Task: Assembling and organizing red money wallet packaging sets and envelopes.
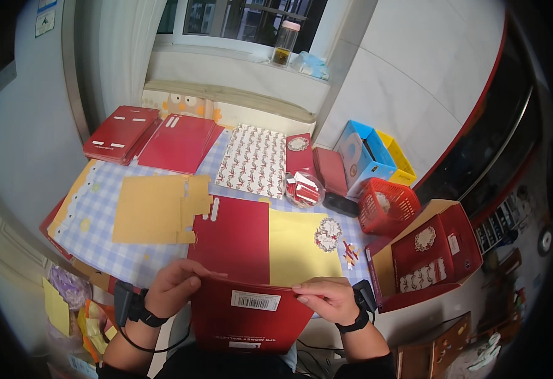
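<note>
Upright in front of me, at the table's near edge, is a flat red card packet (242,328) with a white barcode label. My left hand (174,287) pinches its upper left corner, and my right hand (330,298) grips the upper right corner with thumb and fingers. Just beyond it lie a flat red card sheet (235,237) with white slots and a yellow sheet (295,240) beside it. Wreath-patterned cutouts (328,235) rest on the yellow sheet. Left of the red sheet is a tan cardboard piece (147,208) with notched edges. Whether the packet holds anything is hidden.
Stacked red cards (122,132) and red sheets (178,142) sit far left, a patterned white sheet (251,161) at the back. A clear bowl (303,189), red basket (387,205), blue box (365,158) and open carton (428,252) of red packets line the right.
</note>
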Demonstrator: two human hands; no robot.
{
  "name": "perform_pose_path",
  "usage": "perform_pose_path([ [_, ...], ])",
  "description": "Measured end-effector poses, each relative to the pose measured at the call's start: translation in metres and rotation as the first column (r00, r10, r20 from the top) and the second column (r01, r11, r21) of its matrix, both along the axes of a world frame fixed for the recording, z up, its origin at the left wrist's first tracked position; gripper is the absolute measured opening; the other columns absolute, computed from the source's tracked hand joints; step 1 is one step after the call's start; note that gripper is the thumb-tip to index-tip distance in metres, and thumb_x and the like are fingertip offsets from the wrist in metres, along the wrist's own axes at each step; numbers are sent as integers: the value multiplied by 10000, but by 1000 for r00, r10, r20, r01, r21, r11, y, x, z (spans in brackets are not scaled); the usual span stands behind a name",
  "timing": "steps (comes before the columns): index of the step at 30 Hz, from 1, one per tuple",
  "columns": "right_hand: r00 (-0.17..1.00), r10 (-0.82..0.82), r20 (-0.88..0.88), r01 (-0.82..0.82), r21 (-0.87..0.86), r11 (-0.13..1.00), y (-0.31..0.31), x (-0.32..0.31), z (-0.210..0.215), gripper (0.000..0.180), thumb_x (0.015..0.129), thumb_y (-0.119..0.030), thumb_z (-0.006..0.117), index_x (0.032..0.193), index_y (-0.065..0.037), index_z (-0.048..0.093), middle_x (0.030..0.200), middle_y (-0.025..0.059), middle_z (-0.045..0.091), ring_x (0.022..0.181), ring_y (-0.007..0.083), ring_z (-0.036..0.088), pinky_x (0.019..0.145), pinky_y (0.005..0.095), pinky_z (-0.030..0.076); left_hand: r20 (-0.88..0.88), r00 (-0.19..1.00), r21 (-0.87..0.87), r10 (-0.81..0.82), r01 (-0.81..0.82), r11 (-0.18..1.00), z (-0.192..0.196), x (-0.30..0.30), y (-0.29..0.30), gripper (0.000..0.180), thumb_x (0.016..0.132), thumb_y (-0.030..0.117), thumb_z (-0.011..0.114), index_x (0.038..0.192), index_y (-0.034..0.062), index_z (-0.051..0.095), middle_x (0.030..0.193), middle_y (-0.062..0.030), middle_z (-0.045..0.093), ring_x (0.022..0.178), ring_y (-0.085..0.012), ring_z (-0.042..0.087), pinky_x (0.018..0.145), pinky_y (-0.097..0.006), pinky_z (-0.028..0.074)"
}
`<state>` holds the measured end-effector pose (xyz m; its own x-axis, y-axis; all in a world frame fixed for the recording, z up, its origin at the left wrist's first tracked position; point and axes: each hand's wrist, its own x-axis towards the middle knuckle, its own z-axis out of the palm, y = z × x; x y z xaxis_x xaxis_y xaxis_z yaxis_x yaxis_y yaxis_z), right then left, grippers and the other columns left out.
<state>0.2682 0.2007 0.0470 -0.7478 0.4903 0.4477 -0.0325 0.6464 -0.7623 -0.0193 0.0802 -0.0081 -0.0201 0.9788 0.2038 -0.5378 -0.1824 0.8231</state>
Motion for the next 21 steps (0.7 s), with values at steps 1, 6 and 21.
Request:
perform_pose_path([
  [1, 1000, 12, 3, -12, 10, 1000, 0, 1, 2, 204, 819, 45, 618, 1018, 23, 656, 948, 124, 686, 818, 194, 667, 722, 263, 525, -60, 997, -2, -56, 56, 998, 1, -1, -1, 223, 907, 15, 513, 1129, 17, 535, 1153, -128, 596, 1089, -187, 556, 927, -318, 439],
  [6, 1000, 15, 2, -15, -30, 999, 1, 5, 2, 182, 817, 41, 626, 994, 23, 661, 927, 123, 688, 818, 194, 668, 718, 265, 529, -438, 892, 55, -112, 151, 987, 25, 4, 8, 337, 881, -44, 522, 1214, 6, 542, 1207, -126, 591, 1165, -204, 531, 988, -333, 418],
  [21, 997, 62, -45, -52, 201, 978, -23, 19, 19, 322, 733, -3, 724, 1049, -24, 667, 783, 100, 657, 655, 191, 636, 589, 276, 512, -633, 773, 200, -42, 216, 956, 57, 5, -11, 277, 850, -52, 567, 1105, 29, 636, 1117, -104, 646, 1070, -239, 604, 904, -322, 484],
])
